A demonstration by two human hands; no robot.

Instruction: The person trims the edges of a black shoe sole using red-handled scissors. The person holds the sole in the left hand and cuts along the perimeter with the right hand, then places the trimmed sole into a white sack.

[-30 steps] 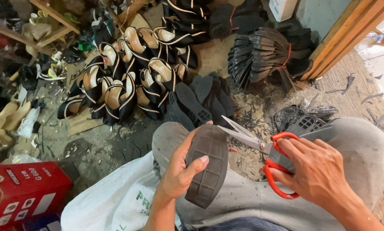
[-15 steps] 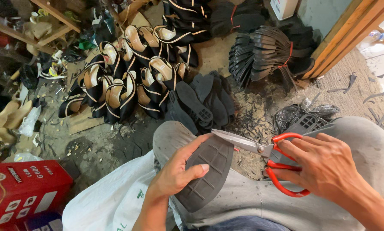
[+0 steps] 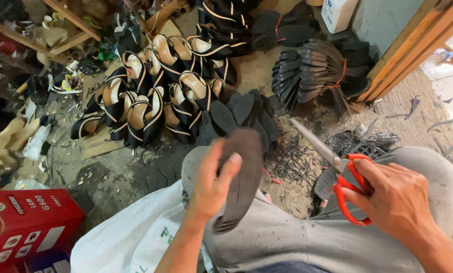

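While the L hand (image 3: 214, 184) gripped the dark rubber sole (image 3: 241, 174) over the knee, it had turned edge-on. R hand (image 3: 400, 199) held the red-handled scissors (image 3: 337, 174), blades now clear of it & parted; that cut looked done.

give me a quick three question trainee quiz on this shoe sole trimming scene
1. True or false: the left hand grips a dark shoe sole.
2. The right hand holds: A) a knife B) red-handled scissors C) a brush
3. What lies on the floor beyond the knees: finished sandals or paint cans?

Key: 1 true. 2 B. 3 finished sandals, piled beside a tied bundle of black soles.
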